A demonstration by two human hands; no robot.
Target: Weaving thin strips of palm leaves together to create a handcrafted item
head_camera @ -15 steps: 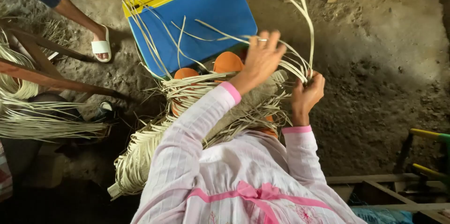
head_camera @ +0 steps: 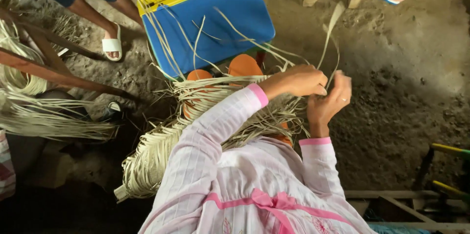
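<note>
On the dirt floor (head_camera: pixel 401 92), beyond a blue and yellow box (head_camera: pixel 210 23), a half-woven mat (head_camera: pixel 161 150) of pale strips lies across the person's lap, its loose ends fanning toward both hands. Left hand (head_camera: pixel 299 81) is closed over a bunch of strips (head_camera: pixel 289 111), while right hand (head_camera: pixel 329 101) pinches one thin strip (head_camera: pixel 332 33). Keeping that strip flat and taut, close against its neighbours, should make the weave tight.

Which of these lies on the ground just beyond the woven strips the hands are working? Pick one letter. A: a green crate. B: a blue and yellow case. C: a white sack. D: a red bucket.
B: past the left hand and right hand, which pinch the pale strips, a blue and yellow case lies flat on the dirt floor.
</note>
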